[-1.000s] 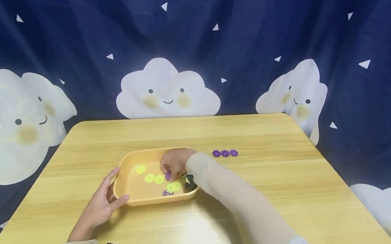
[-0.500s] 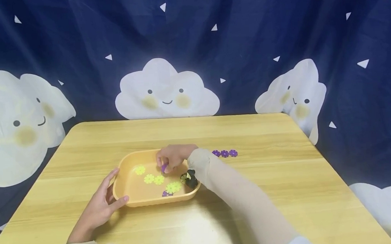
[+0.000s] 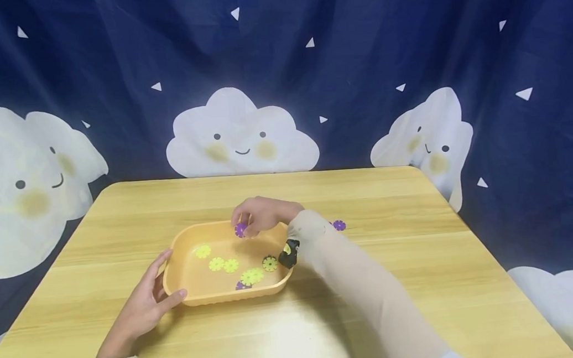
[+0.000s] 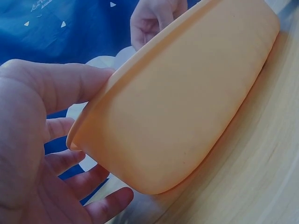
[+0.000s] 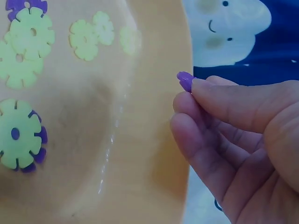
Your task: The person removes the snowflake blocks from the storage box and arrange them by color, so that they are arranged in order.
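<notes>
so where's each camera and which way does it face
Head: worn on the head, looking forward and down at the tray and table; left hand, right hand and sleeves show.
Left wrist: on that wrist, facing the tray's outside; left hand and part of the right show.
Right wrist: on that wrist, looking into the tray; right hand shows.
Head and right wrist share the yellow pieces.

Dark blue cloth [image 3: 277, 41] behind the right fingers [image 5: 190, 140], hanging in soft folds. Smiling white cloud [image 3: 237, 118] printed on it straight beyond the fingers; more clouds [image 3: 0, 154] off to both sides. Small white triangles [image 3: 524, 94] scattered above the fingers. Pale wood-grain table [image 3: 392, 194] below the fingers, far corners rounded. Bright glare [image 3: 295, 339] on its surface, near side of the fingers.
</notes>
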Demonstrator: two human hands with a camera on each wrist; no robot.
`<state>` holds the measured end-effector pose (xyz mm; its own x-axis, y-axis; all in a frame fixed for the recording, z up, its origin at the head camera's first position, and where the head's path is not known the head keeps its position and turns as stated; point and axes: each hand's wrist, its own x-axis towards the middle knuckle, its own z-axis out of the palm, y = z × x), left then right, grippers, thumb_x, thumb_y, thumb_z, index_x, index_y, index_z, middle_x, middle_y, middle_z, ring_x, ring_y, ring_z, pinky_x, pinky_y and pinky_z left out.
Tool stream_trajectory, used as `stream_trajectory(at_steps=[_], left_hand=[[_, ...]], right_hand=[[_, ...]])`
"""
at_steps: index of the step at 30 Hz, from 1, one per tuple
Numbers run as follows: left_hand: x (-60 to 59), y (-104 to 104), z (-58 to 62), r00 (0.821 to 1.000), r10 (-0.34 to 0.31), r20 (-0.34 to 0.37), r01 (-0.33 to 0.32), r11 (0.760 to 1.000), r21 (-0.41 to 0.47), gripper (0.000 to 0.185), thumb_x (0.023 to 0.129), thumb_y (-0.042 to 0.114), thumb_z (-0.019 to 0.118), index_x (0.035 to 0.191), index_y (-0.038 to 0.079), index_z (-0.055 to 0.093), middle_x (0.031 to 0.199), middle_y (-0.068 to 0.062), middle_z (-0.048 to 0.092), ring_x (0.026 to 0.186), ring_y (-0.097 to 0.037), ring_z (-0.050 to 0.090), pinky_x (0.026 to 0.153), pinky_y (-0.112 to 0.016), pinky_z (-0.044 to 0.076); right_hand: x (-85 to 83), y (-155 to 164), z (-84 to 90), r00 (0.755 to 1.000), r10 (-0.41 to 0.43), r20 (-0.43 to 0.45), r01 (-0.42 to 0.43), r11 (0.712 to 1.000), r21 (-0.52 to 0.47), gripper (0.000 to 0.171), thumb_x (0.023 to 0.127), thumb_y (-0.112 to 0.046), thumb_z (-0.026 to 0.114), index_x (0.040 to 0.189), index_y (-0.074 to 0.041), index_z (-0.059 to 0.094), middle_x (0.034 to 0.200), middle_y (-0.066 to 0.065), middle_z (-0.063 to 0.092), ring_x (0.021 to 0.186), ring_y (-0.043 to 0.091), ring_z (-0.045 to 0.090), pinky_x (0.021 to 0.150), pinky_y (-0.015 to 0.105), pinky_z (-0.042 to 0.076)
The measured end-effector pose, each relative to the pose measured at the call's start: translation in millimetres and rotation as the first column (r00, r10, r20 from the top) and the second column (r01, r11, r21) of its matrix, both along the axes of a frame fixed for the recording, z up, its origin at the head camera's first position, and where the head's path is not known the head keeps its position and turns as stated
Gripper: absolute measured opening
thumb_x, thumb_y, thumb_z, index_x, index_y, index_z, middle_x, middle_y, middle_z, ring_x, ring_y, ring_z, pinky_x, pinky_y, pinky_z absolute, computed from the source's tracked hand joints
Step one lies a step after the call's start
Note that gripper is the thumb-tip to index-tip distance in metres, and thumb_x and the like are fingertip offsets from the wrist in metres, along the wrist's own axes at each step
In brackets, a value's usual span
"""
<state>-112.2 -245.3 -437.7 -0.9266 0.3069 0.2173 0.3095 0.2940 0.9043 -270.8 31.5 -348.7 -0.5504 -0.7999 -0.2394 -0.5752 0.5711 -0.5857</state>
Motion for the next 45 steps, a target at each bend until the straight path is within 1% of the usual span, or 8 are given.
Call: stream_trajectory(at_steps=[3,8,16,23,27,32,40,45], left_hand=[[1.5,0,-0.1,1.000,0.005,0.004,-0.005,1.000,0.001,0.088,0.089,-0.002,0.066,0.151,-0.005,0.005,0.150,-0.039,0.010,0.123,-0.057,0.035,0.088,-0.016,0.047],[2.8,0,-0.5,1.000,0.005,0.007,-0.005,1.000,0.002,0.087,0.089,-0.002,0.066,0.151,-0.006,0.005,0.150,-0.038,0.011,0.122,-0.057,0.036,0.086,-0.016,0.048],[2.8,-1,-4.0,1.000,-0.002,0.023,0.002,1.000,0.007,0.088,0.090,-0.001,0.066,0.151,-0.005,0.004,0.151,-0.037,0.009,0.123,-0.057,0.036,0.087,-0.015,0.047],[2.9,-1,-0.7,0.999,0.001,0.039,-0.002,1.000,0.001,0.089,0.089,0.000,0.067,0.152,-0.004,0.003,0.152,-0.038,0.008,0.125,-0.058,0.034,0.087,-0.014,0.047],[2.2,-1,0.3,0.999,0.008,0.044,-0.008,1.000,0.004,0.090,0.089,0.000,0.067,0.152,-0.003,0.003,0.150,-0.040,0.013,0.123,-0.056,0.036,0.086,-0.015,0.047],[1.6,-1,1.6,0.998,0.011,0.062,-0.012,1.000,0.019,0.091,0.089,0.000,0.067,0.153,-0.002,0.003,0.146,-0.042,0.020,0.120,-0.054,0.040,0.085,-0.016,0.049],[0.9,-1,4.7,0.994,0.015,0.104,-0.016,1.000,0.001,0.091,0.091,0.003,0.066,0.153,-0.001,0.000,0.150,-0.040,0.014,0.126,-0.055,0.034,0.086,-0.014,0.047],[2.2,-2,4.3,0.991,0.045,0.127,-0.039,0.998,-0.048,0.093,0.091,0.009,0.067,0.154,0.002,-0.001,0.152,-0.037,0.011,0.130,-0.055,0.031,0.088,-0.013,0.044]], right_hand=[[3.0,7,1.7,1.000,-0.014,-0.019,0.014,1.000,-0.022,0.033,0.089,0.000,0.067,0.122,-0.002,0.063,0.106,0.007,0.067,0.098,0.020,0.064,0.083,0.021,0.051],[7.6,18,1.1,0.997,-0.066,-0.027,0.064,0.996,-0.062,0.034,0.088,-0.001,0.069,0.121,-0.004,0.064,0.104,0.004,0.067,0.099,0.019,0.063,0.088,0.023,0.050],[8.4,44,-2.6,0.990,-0.138,-0.017,0.136,0.985,-0.107,0.034,0.087,0.002,0.070,0.119,-0.003,0.064,0.102,0.004,0.067,0.098,0.019,0.065,0.087,0.022,0.051],[7.0,70,-3.9,0.983,-0.182,0.001,0.179,0.968,-0.177,0.034,0.084,0.007,0.069,0.117,-0.001,0.064,0.098,0.005,0.067,0.094,0.017,0.065,0.087,0.023,0.052],[6.8,85,-3.1,0.978,-0.207,-0.008,0.202,0.960,-0.195,0.035,0.084,0.006,0.069,0.118,0.000,0.064,0.099,0.005,0.067,0.094,0.018,0.065,0.088,0.025,0.052],[7.8,100,-2.6,0.970,-0.238,-0.043,0.225,0.954,-0.198,0.036,0.084,0.005,0.070,0.120,0.002,0.062,0.107,0.008,0.067,0.100,0.022,0.063,0.090,0.027,0.051],[8.6,120,-8.8,0.957,-0.289,-0.023,0.279,0.940,-0.196,0.038,0.083,0.006,0.070,0.120,0.003,0.062,0.106,0.008,0.067,0.103,0.024,0.062,0.092,0.029,0.051],[9.7,131,-15.3,0.950,-0.313,-0.018,0.302,0.928,-0.218,0.035,0.082,0.006,0.071,0.116,0.000,0.064,0.099,0.006,0.067,0.099,0.023,0.063,0.092,0.032,0.052]])
